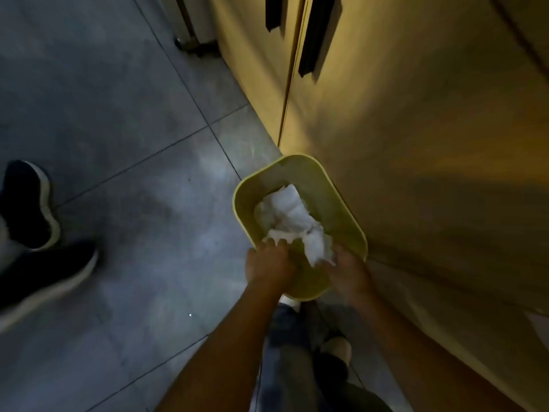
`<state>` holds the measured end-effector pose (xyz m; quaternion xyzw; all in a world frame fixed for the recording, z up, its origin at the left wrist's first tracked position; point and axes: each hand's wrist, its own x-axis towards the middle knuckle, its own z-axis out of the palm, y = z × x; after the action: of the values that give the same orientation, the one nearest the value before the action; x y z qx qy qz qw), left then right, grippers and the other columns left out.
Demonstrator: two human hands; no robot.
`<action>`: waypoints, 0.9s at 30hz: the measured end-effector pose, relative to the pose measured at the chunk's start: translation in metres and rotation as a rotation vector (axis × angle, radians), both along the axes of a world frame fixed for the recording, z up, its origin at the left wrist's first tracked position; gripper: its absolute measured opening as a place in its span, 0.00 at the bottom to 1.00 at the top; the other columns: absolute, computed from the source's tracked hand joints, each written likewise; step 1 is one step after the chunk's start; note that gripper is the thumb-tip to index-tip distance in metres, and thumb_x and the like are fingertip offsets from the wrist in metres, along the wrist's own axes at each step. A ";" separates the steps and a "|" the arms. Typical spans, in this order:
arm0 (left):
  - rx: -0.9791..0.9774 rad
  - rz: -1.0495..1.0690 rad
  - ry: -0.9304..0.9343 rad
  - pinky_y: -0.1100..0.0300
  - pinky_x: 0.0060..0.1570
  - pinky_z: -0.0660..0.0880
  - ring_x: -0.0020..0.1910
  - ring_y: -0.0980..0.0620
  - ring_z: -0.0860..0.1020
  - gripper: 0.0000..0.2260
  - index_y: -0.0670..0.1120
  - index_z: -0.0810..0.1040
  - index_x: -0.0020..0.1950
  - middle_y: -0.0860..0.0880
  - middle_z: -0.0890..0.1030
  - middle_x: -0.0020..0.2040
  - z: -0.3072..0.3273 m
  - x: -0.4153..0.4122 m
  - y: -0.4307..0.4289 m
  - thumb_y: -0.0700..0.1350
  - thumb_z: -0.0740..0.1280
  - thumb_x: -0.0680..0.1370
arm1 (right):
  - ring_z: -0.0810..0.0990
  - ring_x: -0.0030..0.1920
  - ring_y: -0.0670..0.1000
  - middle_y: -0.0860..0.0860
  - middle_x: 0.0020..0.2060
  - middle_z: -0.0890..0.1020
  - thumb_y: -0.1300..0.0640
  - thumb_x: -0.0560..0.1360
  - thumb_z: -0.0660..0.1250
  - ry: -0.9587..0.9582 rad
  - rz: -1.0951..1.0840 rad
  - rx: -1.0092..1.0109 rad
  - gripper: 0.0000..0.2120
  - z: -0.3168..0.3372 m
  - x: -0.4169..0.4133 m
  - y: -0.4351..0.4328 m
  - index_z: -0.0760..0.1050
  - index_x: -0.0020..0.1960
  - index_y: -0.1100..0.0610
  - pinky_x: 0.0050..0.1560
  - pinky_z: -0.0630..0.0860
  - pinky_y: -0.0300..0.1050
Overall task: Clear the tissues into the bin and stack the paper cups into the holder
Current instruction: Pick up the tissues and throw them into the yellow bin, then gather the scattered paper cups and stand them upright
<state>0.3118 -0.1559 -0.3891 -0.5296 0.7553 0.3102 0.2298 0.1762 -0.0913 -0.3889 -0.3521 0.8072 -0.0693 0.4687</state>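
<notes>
A yellow-green bin stands on the grey tiled floor against a wooden cabinet. White crumpled tissues lie inside it. My left hand and my right hand are over the bin's near rim, both with fingers on the near edge of the tissue wad. The picture is dim and blurred, so the exact grip is hard to read. No paper cups or cup holder are in view.
A wooden cabinet with dark vertical handles fills the right side. Another person's dark shoes with white soles stand on the floor at the left. My own legs and feet are below the bin.
</notes>
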 end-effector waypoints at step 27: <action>-0.492 -0.140 0.660 0.54 0.48 0.74 0.56 0.49 0.78 0.20 0.53 0.72 0.63 0.52 0.80 0.57 0.431 -0.016 -0.073 0.60 0.63 0.74 | 0.81 0.46 0.58 0.56 0.47 0.82 0.51 0.69 0.71 0.610 0.142 -0.776 0.21 0.456 -0.032 -0.024 0.73 0.59 0.58 0.42 0.77 0.51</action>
<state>0.2956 -0.2289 0.0414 -0.3883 0.8742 0.2572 -0.1371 0.1445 -0.1156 0.0668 -0.5587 0.7964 -0.2262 0.0491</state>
